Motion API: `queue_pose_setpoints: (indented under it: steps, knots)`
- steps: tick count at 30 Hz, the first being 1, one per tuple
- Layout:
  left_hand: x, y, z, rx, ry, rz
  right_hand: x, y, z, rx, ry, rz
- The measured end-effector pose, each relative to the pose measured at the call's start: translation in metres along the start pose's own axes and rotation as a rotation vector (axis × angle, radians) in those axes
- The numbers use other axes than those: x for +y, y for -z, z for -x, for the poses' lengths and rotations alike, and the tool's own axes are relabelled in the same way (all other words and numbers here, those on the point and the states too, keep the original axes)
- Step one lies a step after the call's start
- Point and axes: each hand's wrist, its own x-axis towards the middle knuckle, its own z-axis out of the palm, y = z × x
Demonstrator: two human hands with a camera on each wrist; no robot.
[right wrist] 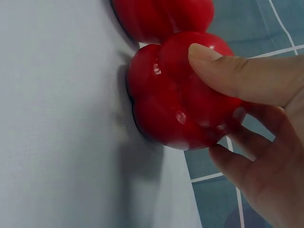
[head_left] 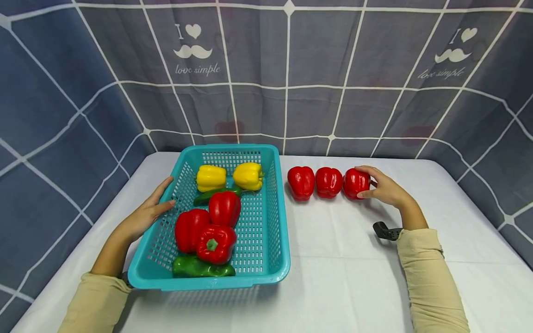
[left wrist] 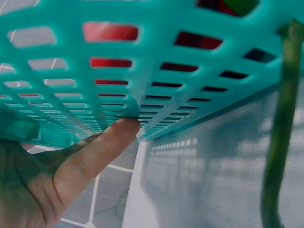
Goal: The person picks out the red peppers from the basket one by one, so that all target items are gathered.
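Note:
My right hand (head_left: 385,187) grips the rightmost red bell pepper (head_left: 356,183), thumb on its near side and fingers on the far side. In the right wrist view this pepper (right wrist: 175,95) touches its neighbour. Two more red bell peppers, a middle one (head_left: 329,182) and a left one (head_left: 301,183), stand in the same row on the white table. My left hand (head_left: 145,212) rests against the left side of a turquoise basket (head_left: 283,222), its fingers fairly straight. The left wrist view shows a fingertip of that hand (left wrist: 90,161) touching the slotted outer wall.
In the basket lie yellow bell peppers (head_left: 211,178), several red bell peppers (head_left: 225,208) and long green peppers (head_left: 201,267). A grey checked cloth (head_left: 258,111) hangs behind and beside the white table (head_left: 333,277). A blurred green stalk-like shape (left wrist: 280,128) crosses the left wrist view.

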Motion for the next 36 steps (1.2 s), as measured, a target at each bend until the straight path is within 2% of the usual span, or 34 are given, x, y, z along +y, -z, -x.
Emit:
queue_pose_setpoints:
  steps: [12, 20, 28, 36]
  knots:
    - [-0.001, 0.001, 0.001, 0.011, -0.002, 0.012, -0.007, 0.002, -0.001, 0.005, -0.003, 0.132]
    - [0.0, -0.001, 0.001, 0.006, 0.001, 0.032, -0.019, 0.001, 0.0, 0.053, 0.039, 0.186]
    - [0.002, -0.001, -0.002, 0.024, -0.001, 0.045, -0.059, -0.017, -0.004, 0.073, 0.148, 0.251]
    - [0.004, -0.001, 0.001, 0.036, 0.007, 0.038, -0.111, -0.052, -0.007, 0.012, 0.292, 0.267]
